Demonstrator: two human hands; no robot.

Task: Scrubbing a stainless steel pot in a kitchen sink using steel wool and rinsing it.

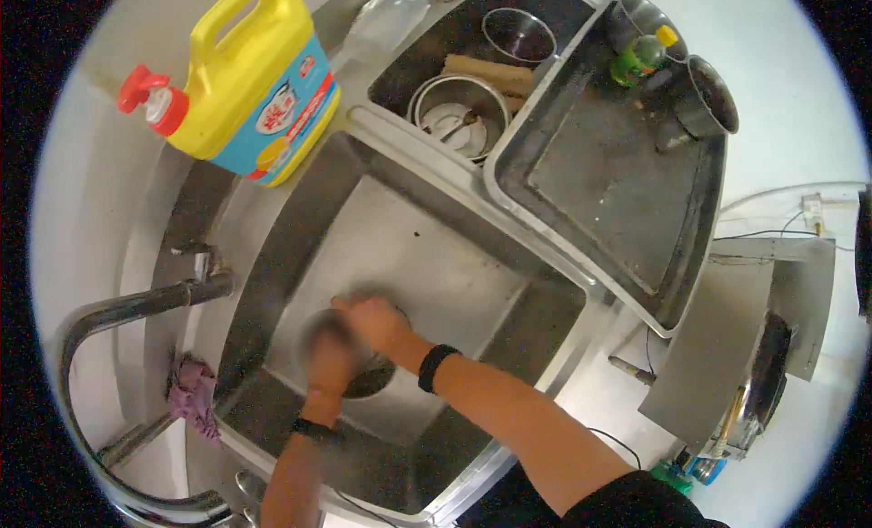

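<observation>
Both my hands are low inside a stainless steel sink basin (422, 255). My left hand (330, 354) is badly blurred and lies over a round, dark vessel (373, 379) on the basin floor. Just beside it, my right hand (378, 324) has its fingers curled towards the left one, above the same vessel. The hands cover most of the vessel, so its full shape is hidden. Whether either hand grips it, or a cloth, cannot be made out. Each wrist wears a black band.
A yellow detergent jug (252, 85) with a red pump stands on the back ledge. A curved faucet (129, 317) and a purple cloth (194, 395) are at left. The second basin holds a round metal pot (460, 112). A metal tray (613, 187) carries a green bottle (637, 61) and metal cups (708, 95).
</observation>
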